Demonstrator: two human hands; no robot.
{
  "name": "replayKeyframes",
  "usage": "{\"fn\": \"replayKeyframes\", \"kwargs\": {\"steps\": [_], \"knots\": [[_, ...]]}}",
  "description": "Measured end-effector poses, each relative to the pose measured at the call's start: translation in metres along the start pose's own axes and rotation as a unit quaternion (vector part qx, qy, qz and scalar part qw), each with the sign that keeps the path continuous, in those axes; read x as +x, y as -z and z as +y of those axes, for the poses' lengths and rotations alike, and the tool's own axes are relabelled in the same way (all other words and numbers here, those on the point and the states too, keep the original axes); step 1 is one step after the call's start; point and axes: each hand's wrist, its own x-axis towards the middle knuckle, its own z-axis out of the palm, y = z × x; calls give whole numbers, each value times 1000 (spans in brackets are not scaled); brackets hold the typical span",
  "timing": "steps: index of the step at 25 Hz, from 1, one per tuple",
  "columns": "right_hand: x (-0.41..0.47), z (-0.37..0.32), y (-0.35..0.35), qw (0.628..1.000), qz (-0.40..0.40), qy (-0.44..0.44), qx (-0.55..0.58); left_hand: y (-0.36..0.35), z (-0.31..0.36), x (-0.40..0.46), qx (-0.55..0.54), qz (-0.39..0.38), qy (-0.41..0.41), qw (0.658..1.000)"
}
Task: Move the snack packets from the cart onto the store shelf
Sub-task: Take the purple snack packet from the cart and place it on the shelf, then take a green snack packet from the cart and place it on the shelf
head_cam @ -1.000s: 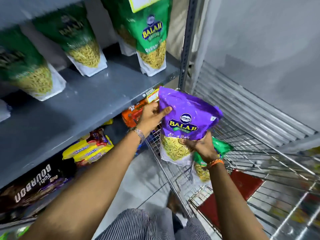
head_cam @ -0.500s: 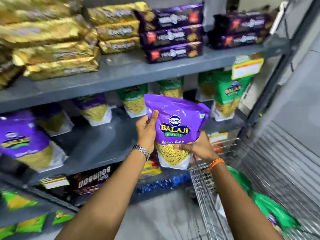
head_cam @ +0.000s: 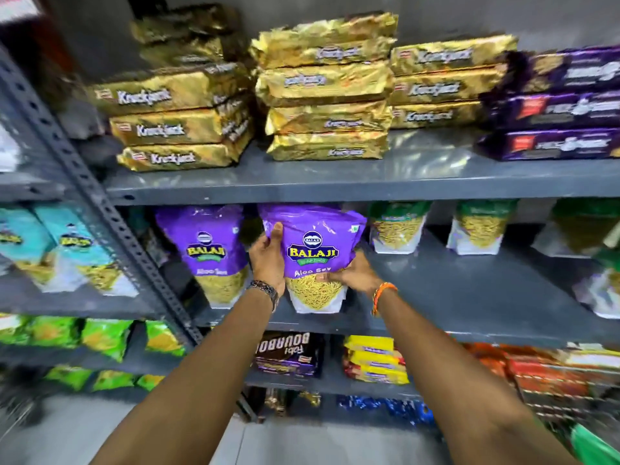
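Observation:
I hold a purple Balaji Aloo Sev packet (head_cam: 313, 253) upright with both hands at the middle grey shelf (head_cam: 469, 290). My left hand (head_cam: 267, 260) grips its left side, thumb on the front. My right hand (head_cam: 352, 275) holds its lower right, fingers across the clear window. The packet's white bottom is at the shelf's front edge, beside a matching purple packet (head_cam: 205, 255) standing to its left. The cart's wire corner (head_cam: 550, 407) shows at the lower right with a green packet (head_cam: 593, 448) in it.
Green-topped sev packets (head_cam: 397, 226) stand to the right on the same shelf. Gold Krackjack packs (head_cam: 325, 95) and purple biscuit packs (head_cam: 553, 112) fill the shelf above. Bourbon packs (head_cam: 288, 355) and yellow packs (head_cam: 374, 364) lie below. A perforated grey upright (head_cam: 100, 213) divides the bays.
The purple packet has gone from above the cart up and left to the middle shelf, beside the other purple packet. Both hands kept hold of it.

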Motion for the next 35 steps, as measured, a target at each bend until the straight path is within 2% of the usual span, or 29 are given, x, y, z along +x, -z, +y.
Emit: {"fn": "replayKeyframes", "kwargs": {"steps": [8, 14, 16, 18, 21, 23, 27, 31, 35], "knots": [[55, 13, -41, 1000, -1, -20, 18, 27, -13, 47, 24, 47, -13, 999], [54, 12, -35, 999, -22, -13, 41, 21, -8, 40, 34, 44, 60, 997], [47, 12, -22, 998, -14, -19, 66, 19, -11, 26, 7, 67, 60, 996], [33, 13, -4, 995, 7, -16, 94, 18, -18, 7, -32, 124, 60, 990], [-1, 16, 37, 992, 40, 3, 119, 6, -31, -30, -6, 177, 63, 982], [-35, 23, 74, 987, 64, 21, 147, -18, -43, -59, -1, 134, 88, 987], [-132, 47, 163, 959, 178, 55, 213, -86, -80, -123, 40, -58, 179, 981], [-263, 103, 250, 915, 344, 28, 207, -147, -132, -184, 88, -190, 269, 940], [-410, 174, 306, 829, 521, -56, 197, -206, -203, -260, 167, -285, 341, 880]]}}
